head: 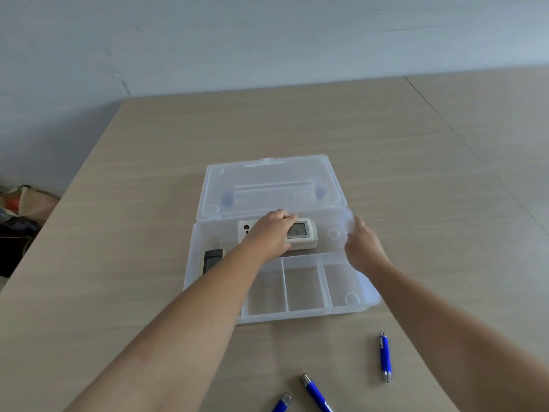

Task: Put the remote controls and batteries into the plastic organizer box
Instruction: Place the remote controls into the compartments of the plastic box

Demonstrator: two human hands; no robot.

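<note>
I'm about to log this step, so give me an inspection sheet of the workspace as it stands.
Surface: light wood-grain table, bare beyond the box.
Job's things: clear organizer box open, lid lying back; white remote in the rear compartment; dark remote at the box's left end; three front compartments visible, nothing in them; three blue batteries on the table in front of the box.
Clutter: nothing seen on the table.
Hands: left hand on the white remote; right hand at the box's right rim, holding nothing visible.
Cables: nothing seen.
Surroundings: pale wall; bags on the floor at left.
</note>
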